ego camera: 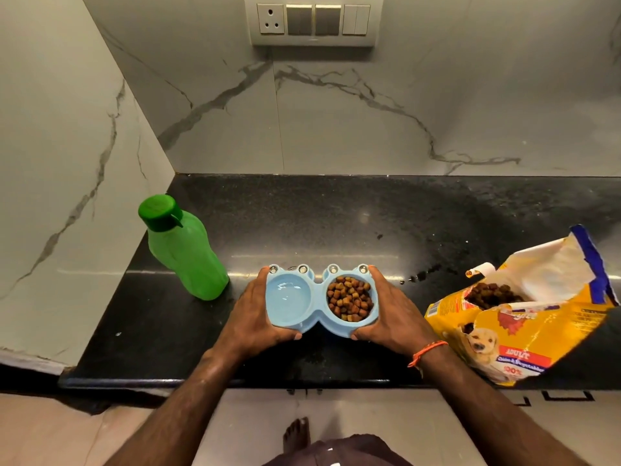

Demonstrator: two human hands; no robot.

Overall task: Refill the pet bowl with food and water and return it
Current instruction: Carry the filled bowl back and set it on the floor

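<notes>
A light blue double pet bowl (318, 299) sits at the front middle of the black counter. Its left cup holds water (289, 301); its right cup is filled with brown kibble (350, 299). My left hand (258, 314) grips the bowl's left end, with the thumb curled under the near rim. My right hand (389, 314) grips the right end the same way. A green water bottle (183, 250) with its cap on stands to the left. An open yellow dog food bag (524, 314) lies at the right, kibble showing in its mouth.
The black counter (336, 213) runs back to a marble wall with a switch panel (314, 20). Another marble wall closes the left side. Small drops and crumbs lie on the counter between bowl and bag. The counter's front edge is near my forearms; my foot shows below on the floor.
</notes>
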